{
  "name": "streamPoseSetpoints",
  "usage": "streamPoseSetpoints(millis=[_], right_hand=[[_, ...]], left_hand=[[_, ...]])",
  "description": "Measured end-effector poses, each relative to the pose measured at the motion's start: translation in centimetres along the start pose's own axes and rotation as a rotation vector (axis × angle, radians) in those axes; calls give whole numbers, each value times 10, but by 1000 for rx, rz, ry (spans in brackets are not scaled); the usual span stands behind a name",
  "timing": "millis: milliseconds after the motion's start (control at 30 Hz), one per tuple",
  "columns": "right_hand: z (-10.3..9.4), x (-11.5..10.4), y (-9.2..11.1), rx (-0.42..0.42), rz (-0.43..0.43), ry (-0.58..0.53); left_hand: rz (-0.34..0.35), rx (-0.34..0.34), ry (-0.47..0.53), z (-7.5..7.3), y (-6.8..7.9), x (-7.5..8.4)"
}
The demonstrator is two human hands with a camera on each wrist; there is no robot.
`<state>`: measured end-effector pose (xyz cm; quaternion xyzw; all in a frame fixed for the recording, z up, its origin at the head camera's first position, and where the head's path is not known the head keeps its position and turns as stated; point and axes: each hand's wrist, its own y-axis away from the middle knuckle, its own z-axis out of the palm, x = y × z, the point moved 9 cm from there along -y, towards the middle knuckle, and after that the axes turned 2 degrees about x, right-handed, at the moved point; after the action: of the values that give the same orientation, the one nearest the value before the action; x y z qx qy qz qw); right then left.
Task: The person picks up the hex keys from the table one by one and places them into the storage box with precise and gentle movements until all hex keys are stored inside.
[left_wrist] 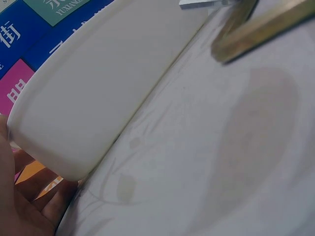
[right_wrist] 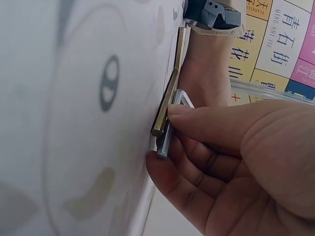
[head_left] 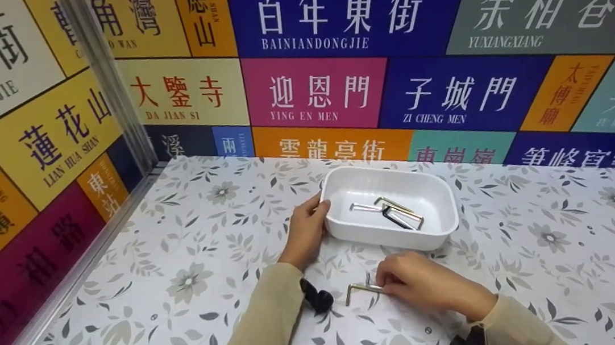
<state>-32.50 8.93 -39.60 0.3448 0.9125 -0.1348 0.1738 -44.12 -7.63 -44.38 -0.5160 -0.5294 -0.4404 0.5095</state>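
Note:
My left hand grips the left end of a white plastic bin, its thumb at the rim and its fingers around the outside wall. In the left wrist view, the fingers curl at the bin's lower corner. Several silver, brass-coloured and dark hex keys lie inside the bin. In front of it my right hand pinches a silver hex key between thumb and fingers, low over the table. A brass-coloured hex key lies right against the silver one, at the thumb tip.
The table has a white cover with grey flowers and leaves. Behind it stands a wall panel of coloured street-name signs, with a clear frame post at the left corner. Black wrist cameras sit by both sleeves.

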Motion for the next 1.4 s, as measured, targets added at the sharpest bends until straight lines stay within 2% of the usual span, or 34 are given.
streamPoseSetpoints(millis=[100, 300, 867, 1400], right_hand=[[-1, 1, -1, 0, 3, -24], [-1, 4, -1, -5, 23, -39], [-1, 9, -1, -6, 51, -61], [-1, 10, -1, -18, 44, -61]], left_hand=[[-3, -1, 2, 0, 0, 0], [34, 8, 4, 0, 0, 3], [48, 2, 5, 0, 0, 2], [-7, -16, 21, 2, -1, -1]])
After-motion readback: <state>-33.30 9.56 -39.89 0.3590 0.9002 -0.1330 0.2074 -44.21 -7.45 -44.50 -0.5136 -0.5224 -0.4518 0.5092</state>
